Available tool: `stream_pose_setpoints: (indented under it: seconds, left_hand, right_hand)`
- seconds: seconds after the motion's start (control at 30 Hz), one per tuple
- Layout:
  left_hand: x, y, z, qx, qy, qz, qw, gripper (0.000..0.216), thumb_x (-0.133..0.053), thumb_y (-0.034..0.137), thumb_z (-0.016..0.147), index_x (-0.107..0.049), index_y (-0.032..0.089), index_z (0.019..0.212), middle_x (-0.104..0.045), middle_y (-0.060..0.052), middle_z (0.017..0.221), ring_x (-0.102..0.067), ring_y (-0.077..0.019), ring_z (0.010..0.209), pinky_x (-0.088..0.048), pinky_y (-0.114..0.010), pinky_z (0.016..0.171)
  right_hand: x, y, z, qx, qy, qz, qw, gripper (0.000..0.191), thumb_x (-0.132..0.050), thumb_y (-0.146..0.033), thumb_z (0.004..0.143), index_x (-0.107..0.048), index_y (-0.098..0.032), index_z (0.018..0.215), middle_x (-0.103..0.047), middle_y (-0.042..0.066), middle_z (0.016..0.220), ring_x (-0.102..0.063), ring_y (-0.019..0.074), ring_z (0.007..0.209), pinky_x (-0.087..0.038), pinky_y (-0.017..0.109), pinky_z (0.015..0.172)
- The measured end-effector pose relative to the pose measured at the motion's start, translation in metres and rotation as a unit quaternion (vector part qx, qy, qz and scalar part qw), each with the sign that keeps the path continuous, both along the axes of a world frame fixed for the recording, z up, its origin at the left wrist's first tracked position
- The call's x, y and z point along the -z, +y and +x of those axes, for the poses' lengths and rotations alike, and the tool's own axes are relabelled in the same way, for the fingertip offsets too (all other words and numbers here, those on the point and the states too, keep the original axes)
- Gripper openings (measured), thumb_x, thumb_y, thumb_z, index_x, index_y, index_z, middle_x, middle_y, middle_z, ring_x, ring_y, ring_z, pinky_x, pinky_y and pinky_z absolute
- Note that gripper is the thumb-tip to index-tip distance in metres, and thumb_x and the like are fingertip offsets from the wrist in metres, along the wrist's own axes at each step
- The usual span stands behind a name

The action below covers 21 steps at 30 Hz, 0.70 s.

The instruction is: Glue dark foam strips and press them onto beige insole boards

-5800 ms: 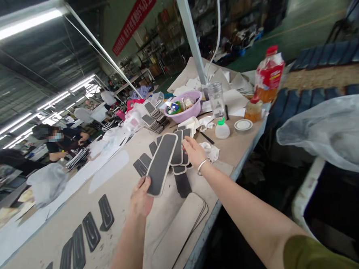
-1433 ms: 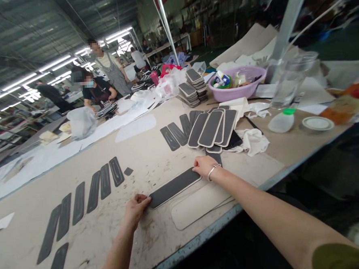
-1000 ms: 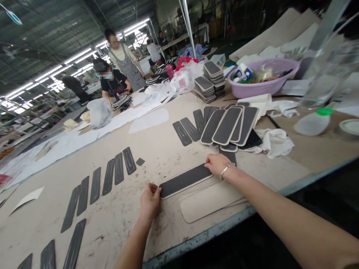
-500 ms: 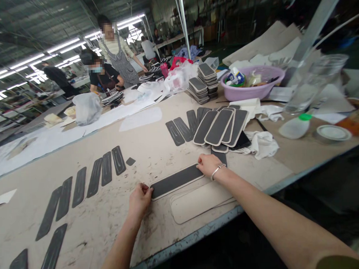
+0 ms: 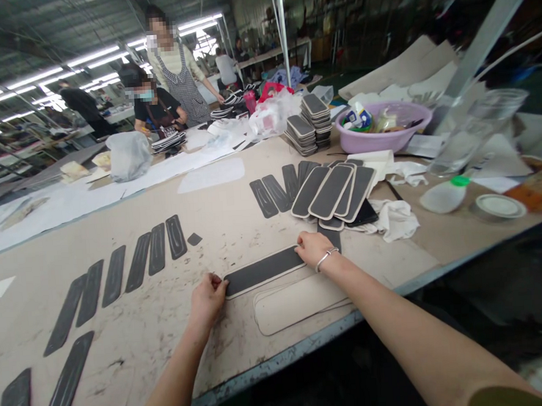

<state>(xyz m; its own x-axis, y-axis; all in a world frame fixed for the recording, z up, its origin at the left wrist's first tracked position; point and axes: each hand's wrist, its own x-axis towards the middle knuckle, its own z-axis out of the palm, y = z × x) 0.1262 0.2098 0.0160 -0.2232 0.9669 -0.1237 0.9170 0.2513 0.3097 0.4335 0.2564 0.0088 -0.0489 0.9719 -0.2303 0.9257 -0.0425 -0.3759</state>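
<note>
A long dark grey strip with a pale border (image 5: 262,271) spans the gap between my two hands. My left hand (image 5: 209,297) pinches its left end between thumb and fingers. At the other end, my right hand (image 5: 314,249), with a silver bracelet at the wrist, has its fingers closed on the strip. Just in front lie several plain beige strips (image 5: 295,302), stacked near the table edge. Beyond my right hand is a loose pile of bordered dark panels (image 5: 332,192). Glossy dark strips (image 5: 137,262) lie spaced out to the left.
Behind the pile stand stacks of bordered panels (image 5: 315,119) and a purple basin (image 5: 383,130) with odds and ends. To the right are a green-capped bottle (image 5: 445,196), a round tin (image 5: 498,206) and a white cloth (image 5: 394,220). Two people work across the table (image 5: 216,200).
Both hands keep hold of the strip's ends and have hardly moved. The view has shifted slightly, so the glossy strips on the left appear a little farther left.
</note>
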Motion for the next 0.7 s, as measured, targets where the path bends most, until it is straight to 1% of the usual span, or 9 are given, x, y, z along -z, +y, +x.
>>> stream_pose_setpoints:
  seconds: [0.3,0.37,0.47,0.57,0.7]
  left_hand:
    - [0.003,0.000,-0.002,0.005,-0.005,0.006,1.000,0.018,-0.053,0.039,0.075,-0.050,0.021,0.076,-0.060,-0.001,0.068,-0.059,-0.0187,0.068,-0.038,-0.027,0.061]
    - [0.003,-0.001,-0.002,0.003,-0.005,0.006,1.000,0.019,-0.052,0.040,0.075,-0.051,0.021,0.079,-0.061,-0.001,0.069,-0.059,-0.0184,0.068,-0.039,-0.027,0.061]
    - [0.003,-0.006,-0.002,-0.012,-0.004,0.022,1.000,0.026,-0.053,0.043,0.075,-0.053,0.020,0.088,-0.061,-0.001,0.070,-0.059,-0.0183,0.067,-0.041,-0.027,0.063]
    - [0.005,-0.018,-0.003,-0.010,-0.024,0.083,0.996,0.029,-0.051,0.044,0.077,-0.056,0.020,0.093,-0.061,-0.002,0.076,-0.060,-0.0178,0.070,-0.044,-0.028,0.067]
    - [0.003,-0.033,-0.001,0.040,-0.053,0.202,0.977,0.027,-0.044,0.039,0.083,-0.062,0.019,0.089,-0.062,-0.006,0.092,-0.060,-0.0162,0.076,-0.047,-0.027,0.072]
  right_hand:
    - [-0.005,-0.002,-0.003,-0.004,-0.017,-0.005,1.000,0.025,-0.052,-0.034,0.082,-0.060,-0.017,0.098,-0.068,0.011,0.092,-0.062,0.0241,0.090,-0.043,0.030,0.074]
    - [-0.007,-0.002,-0.003,-0.009,-0.021,-0.006,1.000,0.025,-0.052,-0.033,0.082,-0.059,-0.017,0.099,-0.067,0.012,0.092,-0.062,0.0247,0.090,-0.043,0.031,0.074]
    - [-0.009,-0.003,-0.005,-0.019,-0.024,-0.006,1.000,0.025,-0.051,-0.032,0.083,-0.058,-0.016,0.100,-0.067,0.014,0.093,-0.062,0.0255,0.090,-0.043,0.032,0.075]
    - [-0.011,-0.005,-0.006,-0.028,-0.025,-0.001,0.999,0.024,-0.051,-0.030,0.083,-0.056,-0.016,0.101,-0.066,0.015,0.094,-0.062,0.0257,0.090,-0.043,0.032,0.075]
    - [-0.011,-0.006,-0.006,-0.038,-0.027,0.007,0.999,0.023,-0.050,-0.028,0.083,-0.055,-0.016,0.102,-0.066,0.014,0.093,-0.062,0.0258,0.090,-0.042,0.032,0.073]
